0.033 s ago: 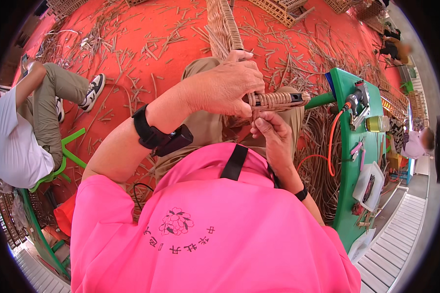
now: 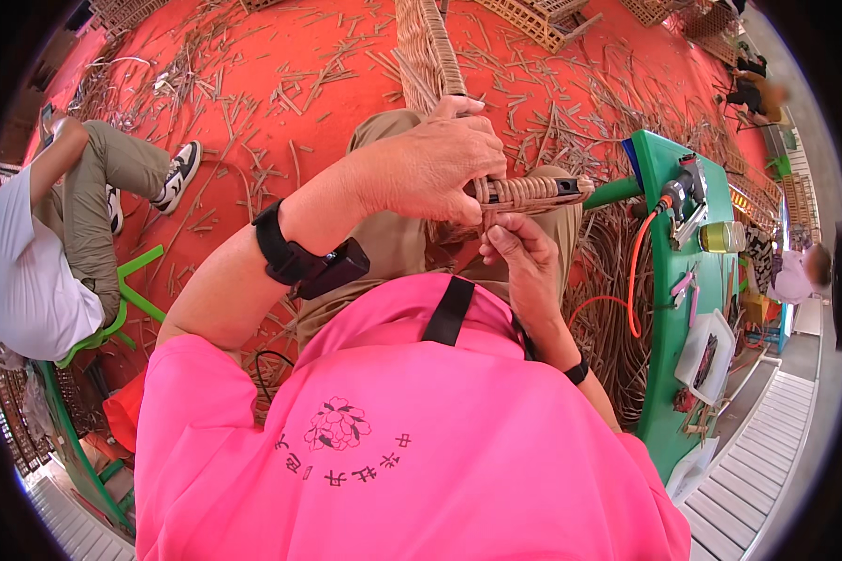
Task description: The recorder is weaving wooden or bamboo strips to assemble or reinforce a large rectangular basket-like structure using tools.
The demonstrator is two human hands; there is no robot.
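A brown wicker frame piece (image 2: 531,193) lies across my knees, with cane-like strands wound round a dark bar whose holed end shows at the right. My left hand (image 2: 440,164) is wrapped over its corner, fingers at the far side and thumb low beside the winding. From there a long woven section (image 2: 428,51) runs away over the floor. Just below the wound bar, my right hand (image 2: 526,251) pinches thumb and forefinger together on a thin brown strand, mostly hidden by the fingers.
To the right, a green table (image 2: 664,374) carries an air tool (image 2: 685,187) with an orange hose, a jar (image 2: 722,237), pink-handled pliers (image 2: 685,285) and a white tray (image 2: 706,355). Loose strands (image 2: 617,309) hang beside it. A seated person (image 2: 42,271) is at left; cut scraps litter the red floor.
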